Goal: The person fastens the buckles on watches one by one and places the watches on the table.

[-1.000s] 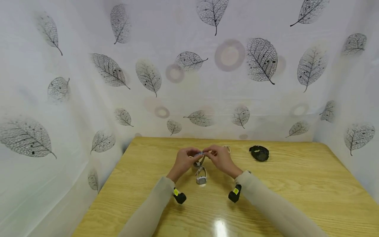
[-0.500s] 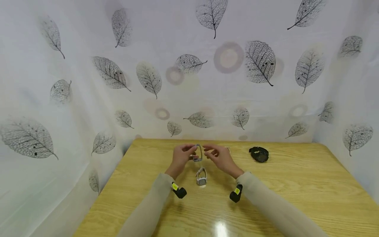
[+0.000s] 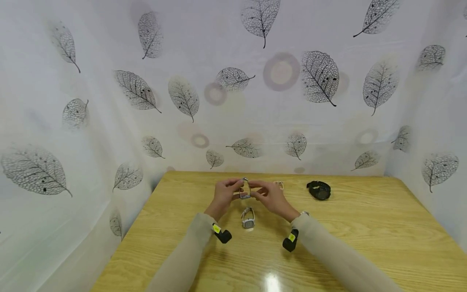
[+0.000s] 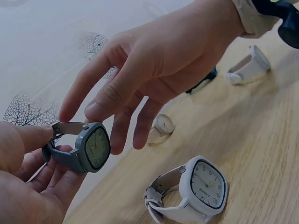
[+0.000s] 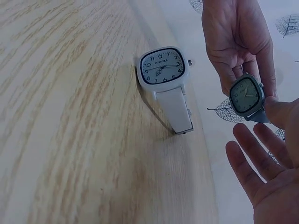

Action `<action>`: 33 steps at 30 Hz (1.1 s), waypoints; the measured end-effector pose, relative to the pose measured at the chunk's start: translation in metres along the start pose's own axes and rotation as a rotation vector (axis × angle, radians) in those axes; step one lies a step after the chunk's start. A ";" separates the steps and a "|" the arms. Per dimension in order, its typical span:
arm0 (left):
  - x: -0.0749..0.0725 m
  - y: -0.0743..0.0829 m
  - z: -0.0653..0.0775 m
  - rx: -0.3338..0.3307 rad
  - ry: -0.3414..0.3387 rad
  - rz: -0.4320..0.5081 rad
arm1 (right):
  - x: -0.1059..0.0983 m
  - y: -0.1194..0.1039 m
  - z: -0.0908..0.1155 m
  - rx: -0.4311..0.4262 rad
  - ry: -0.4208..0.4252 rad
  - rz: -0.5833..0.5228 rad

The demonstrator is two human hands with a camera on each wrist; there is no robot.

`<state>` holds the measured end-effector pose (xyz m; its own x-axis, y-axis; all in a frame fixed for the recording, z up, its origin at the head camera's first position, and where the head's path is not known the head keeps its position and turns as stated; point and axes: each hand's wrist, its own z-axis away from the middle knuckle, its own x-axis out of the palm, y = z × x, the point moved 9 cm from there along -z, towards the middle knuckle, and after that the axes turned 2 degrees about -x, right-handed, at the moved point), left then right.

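A grey-blue wristwatch (image 4: 93, 148) with a rounded square face is held up above the table, its strap looped. My left hand (image 3: 223, 195) grips it by the strap, thumb on top and fingers beneath. My right hand (image 3: 271, 198) is at the watch's other side. In the left wrist view its thumb and forefinger are by the top of the strap, the lower fingers loosely stretched; contact is hard to tell. Below the hands a white square-faced wristwatch (image 5: 162, 67) stands on the table, its strap buckled into a loop.
A black watch (image 3: 319, 190) lies at the back right of the wooden table (image 3: 365, 227). A small pale watch (image 4: 164, 125) stands behind my right hand. Another white watch (image 4: 250, 65) is near my right cuff. Leaf-patterned curtains (image 3: 233, 113) surround the table.
Both hands were together at the grey-blue watch's strap. The right hand drew away while the left turned the watch upright, and now the right hand is back against its side.
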<state>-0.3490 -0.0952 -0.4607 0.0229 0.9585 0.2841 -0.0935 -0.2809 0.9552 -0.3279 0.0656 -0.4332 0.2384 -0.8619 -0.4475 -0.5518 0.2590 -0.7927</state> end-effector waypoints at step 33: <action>-0.004 -0.009 0.010 0.023 -0.375 -0.246 | 0.003 0.021 0.005 0.144 -0.066 -0.105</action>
<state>-0.3379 -0.0973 -0.4698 0.4016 0.9142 0.0545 -0.0180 -0.0516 0.9985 -0.3345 0.0704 -0.4531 0.3432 -0.8581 -0.3819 -0.4026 0.2329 -0.8852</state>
